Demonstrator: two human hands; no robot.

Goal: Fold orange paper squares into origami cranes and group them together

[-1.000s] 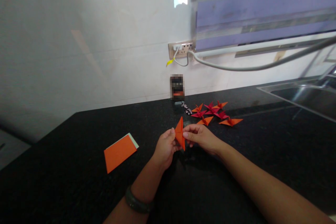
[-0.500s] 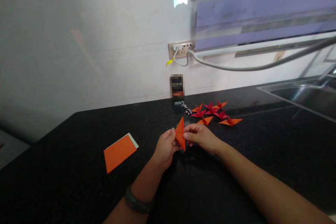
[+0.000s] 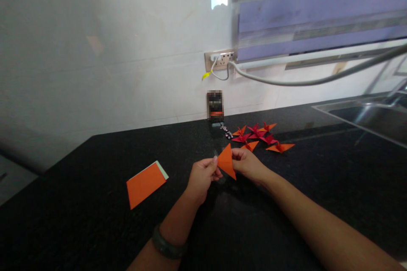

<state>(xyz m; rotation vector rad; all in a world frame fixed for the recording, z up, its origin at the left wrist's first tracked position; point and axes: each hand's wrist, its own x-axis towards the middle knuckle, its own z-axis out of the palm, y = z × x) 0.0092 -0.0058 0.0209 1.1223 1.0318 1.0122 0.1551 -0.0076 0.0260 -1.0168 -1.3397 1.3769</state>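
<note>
Between my two hands, a little above the dark worktop, is a folded orange origami paper shaped like a triangle. My left hand pinches its left corner between thumb and fingers. At the right edge, my right hand grips the paper, with some fingertips hidden behind it. Behind my right hand lie several folded paper cranes, among them an orange crane and a dark red crane. A stack of orange paper sheets with a pale sheet at its edge rests to the left.
A dark phone-like object, blurred out, leans on the wall with a beaded strap beside it. A grey cable hangs from the wall socket. A metal sink is set into the black worktop at right.
The folded orange paper has turned, so a broad flat triangular face now shows instead of a narrow one. It has shifted slightly right, and both hands still hold it.
</note>
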